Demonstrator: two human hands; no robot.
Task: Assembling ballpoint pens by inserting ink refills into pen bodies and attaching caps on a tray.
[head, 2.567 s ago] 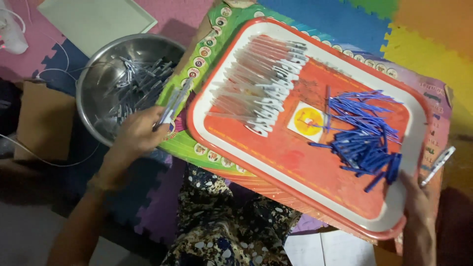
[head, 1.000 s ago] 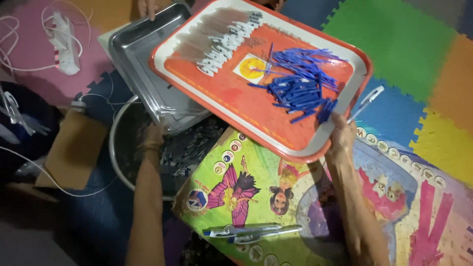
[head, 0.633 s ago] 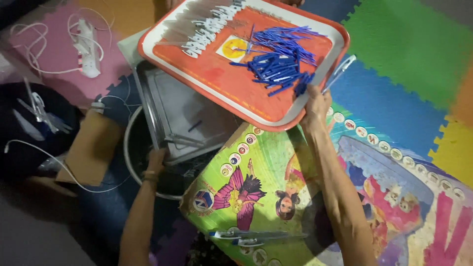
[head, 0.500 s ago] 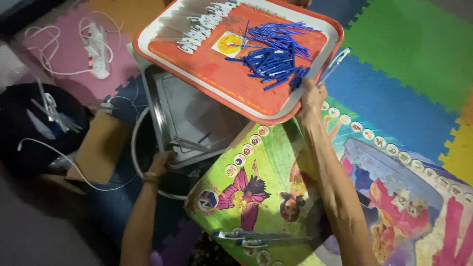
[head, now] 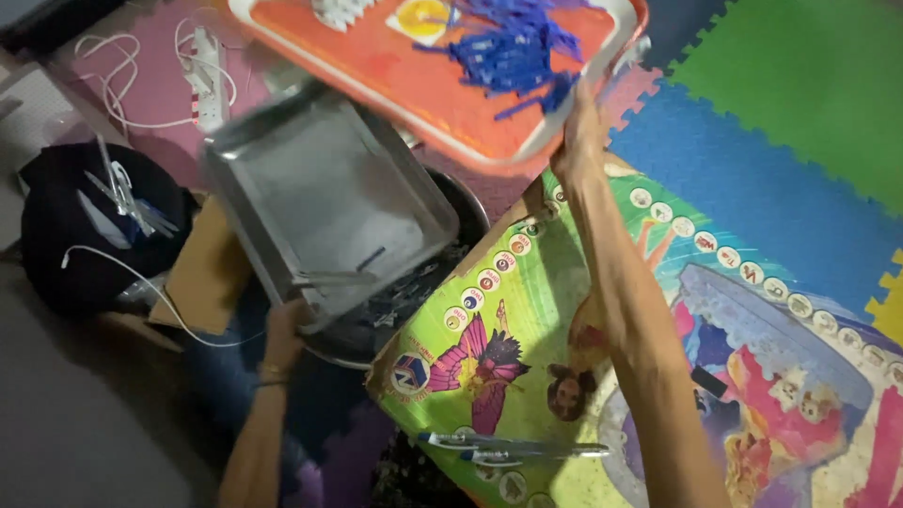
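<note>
My right hand (head: 580,139) grips the near edge of an orange tray (head: 414,85) and holds it up at the top of the view; blue pen parts (head: 513,52) and some white pieces (head: 339,11) lie on it. My left hand (head: 287,325) holds the near corner of a shiny metal baking tray (head: 320,202), tilted over a round steel bowl (head: 423,301) that has dark pen parts in it. A few thin pieces (head: 343,273) rest at the metal tray's low edge. Two pens (head: 513,447) lie on the colourful cartoon-printed board (head: 583,376) in front of me.
Foam puzzle mats in green (head: 800,85), blue (head: 752,207) and pink cover the floor. A white power strip with cables (head: 202,80) lies at the top left. A dark bag (head: 89,235) and a brown cardboard piece (head: 207,277) sit at the left.
The orange tray has been lifted off the board and carried up and away by my right hand. My left hand has taken the metal tray and tipped it over the steel bowl.
</note>
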